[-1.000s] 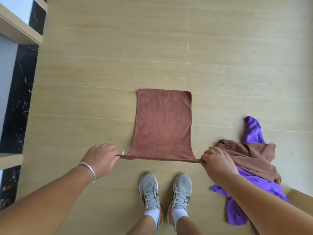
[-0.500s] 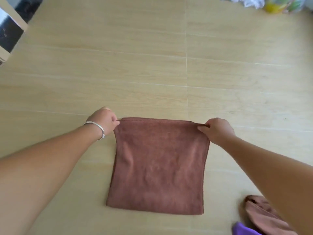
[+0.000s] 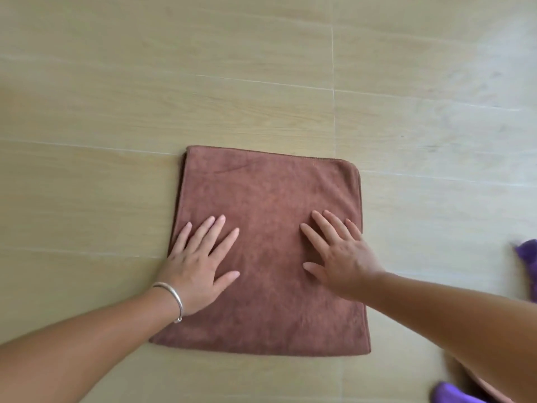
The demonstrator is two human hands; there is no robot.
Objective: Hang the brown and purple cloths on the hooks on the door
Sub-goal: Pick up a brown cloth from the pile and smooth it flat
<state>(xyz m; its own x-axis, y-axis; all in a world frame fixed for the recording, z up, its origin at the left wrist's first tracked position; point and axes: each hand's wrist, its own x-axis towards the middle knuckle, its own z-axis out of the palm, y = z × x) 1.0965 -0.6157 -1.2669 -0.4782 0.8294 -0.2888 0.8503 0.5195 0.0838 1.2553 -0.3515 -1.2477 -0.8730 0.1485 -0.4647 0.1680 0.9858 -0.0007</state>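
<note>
Now both hands lie flat, fingers spread, on the folded brown cloth (image 3: 270, 257) on the floor (image 3: 261, 68): left hand (image 3: 197, 263) by its left edge, right hand (image 3: 340, 251) near the right edge. Half a second earlier they pinched its far corners; that edge now lies down. Purple cloth (image 3: 529, 266) sits well right at the frame edge, wide bare floor beyond.

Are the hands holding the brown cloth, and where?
Nothing is held. The left hand and right hand lie flat, fingers straight, pressing on the folded brown cloth.
</note>
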